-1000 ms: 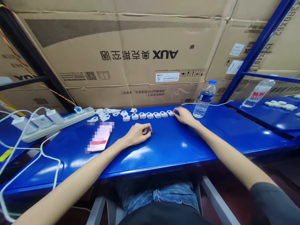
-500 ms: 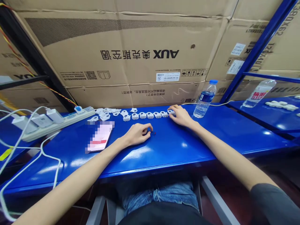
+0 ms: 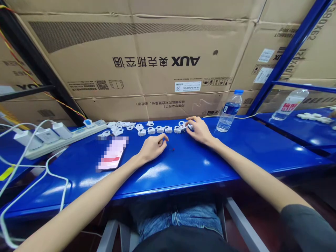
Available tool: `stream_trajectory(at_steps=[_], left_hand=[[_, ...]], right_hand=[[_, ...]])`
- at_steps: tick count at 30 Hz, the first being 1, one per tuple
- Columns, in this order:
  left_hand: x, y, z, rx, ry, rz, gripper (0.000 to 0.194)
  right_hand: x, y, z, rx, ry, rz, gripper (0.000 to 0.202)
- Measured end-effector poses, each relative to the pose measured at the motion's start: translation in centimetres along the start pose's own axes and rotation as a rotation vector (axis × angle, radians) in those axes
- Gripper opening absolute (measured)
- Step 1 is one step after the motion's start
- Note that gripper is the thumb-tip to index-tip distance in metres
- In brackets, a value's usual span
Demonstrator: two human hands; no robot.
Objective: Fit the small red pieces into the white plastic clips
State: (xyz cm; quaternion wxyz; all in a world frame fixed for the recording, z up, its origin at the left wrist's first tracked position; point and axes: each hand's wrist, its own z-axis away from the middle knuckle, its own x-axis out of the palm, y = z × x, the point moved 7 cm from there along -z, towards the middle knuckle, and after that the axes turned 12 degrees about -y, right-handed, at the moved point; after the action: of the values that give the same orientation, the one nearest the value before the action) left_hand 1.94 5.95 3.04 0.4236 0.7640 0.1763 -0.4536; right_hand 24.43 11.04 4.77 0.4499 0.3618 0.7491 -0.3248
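Along the back of the blue table runs a row of small white plastic pieces [image 3: 160, 129], each with a ring-shaped top. At the row's right end my right hand [image 3: 201, 131] has its fingers curled around one white piece [image 3: 191, 126], partly hidden by them. Beside its fingertips another white piece [image 3: 181, 124] stands out of line with the row. My left hand [image 3: 153, 148] rests on the table in front of the row, fingers loosely bent and thumb apart, nothing visible in them. Just right of it lies a tiny red-tipped thing [image 3: 173, 149], too small to name.
A phone [image 3: 112, 154] lies left of my left hand. Behind it are a loose pile of white pieces [image 3: 117, 131] and a power strip [image 3: 49, 144] with chargers and white cables. A water bottle [image 3: 229, 112] stands right of my right hand. Large cartons [image 3: 157, 38] form the back.
My right hand has shifted slightly left, and the white pieces by its fingers have moved out of line. My left hand has drawn slightly left, away from the red-tipped thing.
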Motion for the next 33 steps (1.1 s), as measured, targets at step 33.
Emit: stream_trajectory(at_steps=[33], left_hand=[[-0.4,-0.9,-0.3,-0.135,0.136,0.401,0.013]], right_hand=[[-0.7,-9.1,2.9,-0.555,0.298,0.128,0.011]])
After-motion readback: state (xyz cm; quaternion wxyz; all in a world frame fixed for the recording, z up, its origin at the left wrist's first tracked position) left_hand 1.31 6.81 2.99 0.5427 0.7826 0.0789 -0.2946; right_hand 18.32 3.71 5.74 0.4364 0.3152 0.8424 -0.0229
